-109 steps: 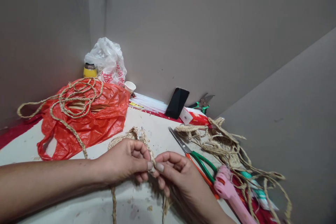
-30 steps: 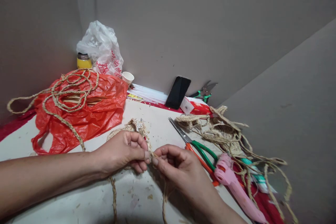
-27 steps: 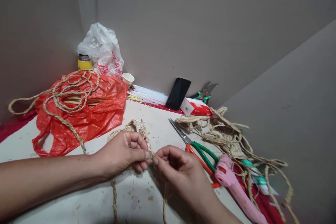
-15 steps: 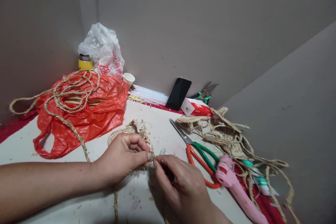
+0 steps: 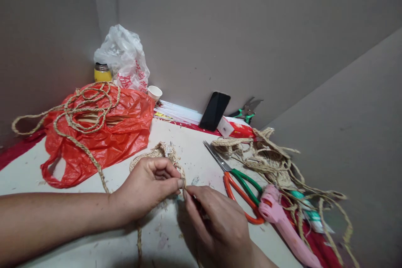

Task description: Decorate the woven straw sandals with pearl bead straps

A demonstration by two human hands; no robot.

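Observation:
Low in the middle of the view, my left hand [image 5: 153, 182] pinches a braided straw cord [image 5: 183, 171] between thumb and fingertips. My right hand [image 5: 218, 213] grips the same cord just beside it, thumb and forefinger pressed together. Behind my left hand lies a woven straw piece [image 5: 157, 150], partly hidden, which the held cord seems to join. A long braided straw rope [image 5: 91, 155] runs from the left, passes under my left forearm and shows again below it.
A red plastic bag [image 5: 125, 142] lies left. Right of my hands are scissors [image 5: 232, 171] with red and green handles, a pink glue gun [image 5: 282, 226] and a tangle of straw braids [image 5: 273, 159]. At the back stand a phone [image 5: 215, 111], pliers [image 5: 246, 111] and a paper cup [image 5: 155, 92].
Both hands keep their pinch on the cord, with only slight finger movement. The whole view has shifted very slightly.

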